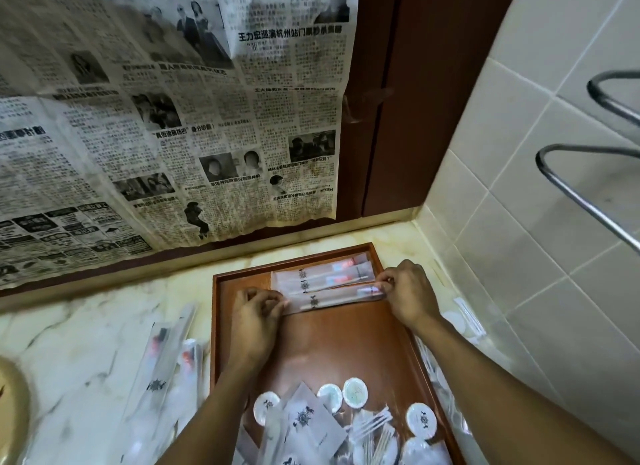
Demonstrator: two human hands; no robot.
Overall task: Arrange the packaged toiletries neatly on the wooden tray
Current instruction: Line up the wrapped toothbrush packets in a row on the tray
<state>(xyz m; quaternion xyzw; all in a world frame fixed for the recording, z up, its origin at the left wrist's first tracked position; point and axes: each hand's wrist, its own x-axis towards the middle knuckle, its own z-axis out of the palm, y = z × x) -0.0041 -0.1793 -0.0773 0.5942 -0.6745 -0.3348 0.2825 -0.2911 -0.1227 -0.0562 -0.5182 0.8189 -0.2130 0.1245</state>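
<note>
Aligning toothbrush packet (332, 300) on wooden tray (346, 343), left hand (256, 312) and right hand (408, 291) each pinch one end, two placed packets (322, 274) just beyond fingertips; next probably release, then grab loose packets (304, 419) nearer wrists.

— What's inside the long clear plastic packets (162, 378) left of the brown wooden tray (346, 343)?
— Too blurred. The near heap of small white sachets (311, 426) runs off the bottom edge.

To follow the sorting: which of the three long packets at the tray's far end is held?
The packet nearest the person: left hand and right hand pinch its ends; the other two lie beyond.
</note>
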